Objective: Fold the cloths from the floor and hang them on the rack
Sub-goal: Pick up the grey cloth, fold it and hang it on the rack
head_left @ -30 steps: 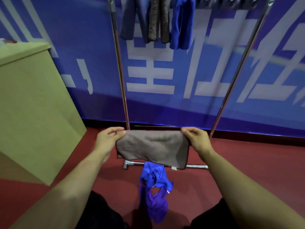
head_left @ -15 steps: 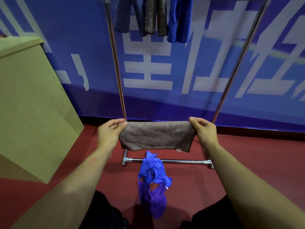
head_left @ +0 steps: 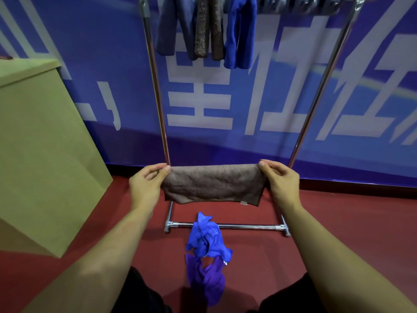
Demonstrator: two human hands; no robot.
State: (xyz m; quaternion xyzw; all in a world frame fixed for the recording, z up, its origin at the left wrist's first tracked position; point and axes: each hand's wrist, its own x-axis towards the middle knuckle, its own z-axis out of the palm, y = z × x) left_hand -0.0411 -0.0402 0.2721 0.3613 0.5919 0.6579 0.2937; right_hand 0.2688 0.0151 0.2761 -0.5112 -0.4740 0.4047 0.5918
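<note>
A: Slippage is the main risk. The brown cloth [head_left: 213, 185] is held only at its two upper corners: the left hand [head_left: 146, 185] pinches one corner between thumb and fingers, and the right hand [head_left: 281, 182] pinches the other. If either pinch loosens during the lift to the rack [head_left: 155, 86], the folded layers would likely fall open and the fold would need repeating.

B: Any other failure points?

A: Two. The top rail already carries a grey-blue cloth [head_left: 171, 26], a mottled brown cloth [head_left: 208, 26] and a blue cloth [head_left: 241, 30], hung close together. A careless placement could drag one off or bunch the new cloth against them. Also, the lower edge sags in the middle, so it could catch on the rack's upright.

B: Where does the cloth sit relative to the hands?

A: Stretched between them, hands apart at equal height, with the cloth hanging below the fingertips, in front of the rack's lower half and above the red floor [head_left: 338, 222].

B: Remaining work?

A: A crumpled blue cloth [head_left: 206, 239] and a purple cloth [head_left: 205, 279] lie on the floor, touching, just below the held cloth.
</note>
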